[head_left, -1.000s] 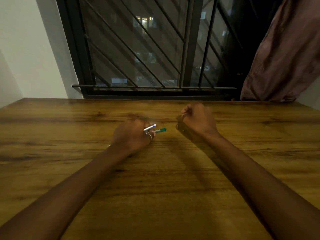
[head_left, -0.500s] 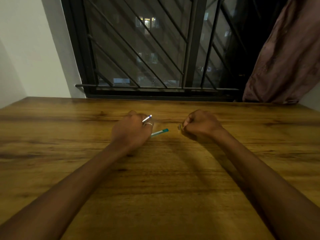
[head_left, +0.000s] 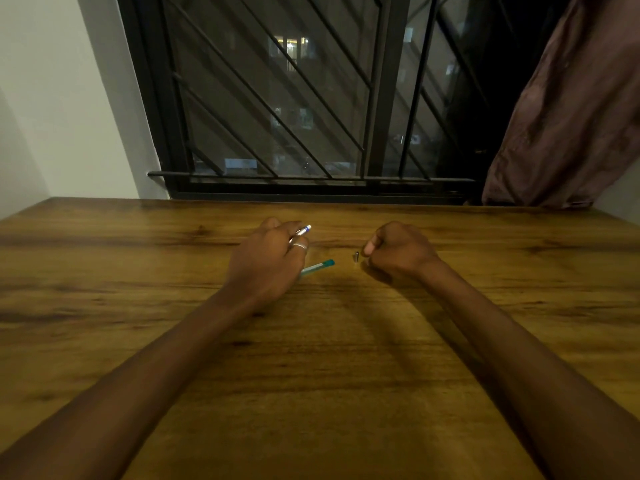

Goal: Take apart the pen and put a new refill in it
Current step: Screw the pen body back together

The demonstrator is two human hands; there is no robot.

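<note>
My left hand (head_left: 268, 261) is closed around a slim silver pen part with a blue band (head_left: 303, 231), whose end sticks out above my ringed finger. A thin teal-tipped refill (head_left: 318, 266) pokes out to the right from under that hand, low over the wooden table (head_left: 329, 358). A small dark metal pen tip piece (head_left: 356, 257) stands on the table just left of my right hand (head_left: 398, 254). That hand is curled into a fist, apart from the piece, and I cannot see anything in it.
The table's far edge meets a wall under a barred dark window (head_left: 311, 98). A brown curtain (head_left: 571, 116) hangs at the right, above the table's back corner.
My left hand has moved up and away from the refill, carrying the silver part. My right hand has drawn back slightly from the small tip piece standing on the table.
</note>
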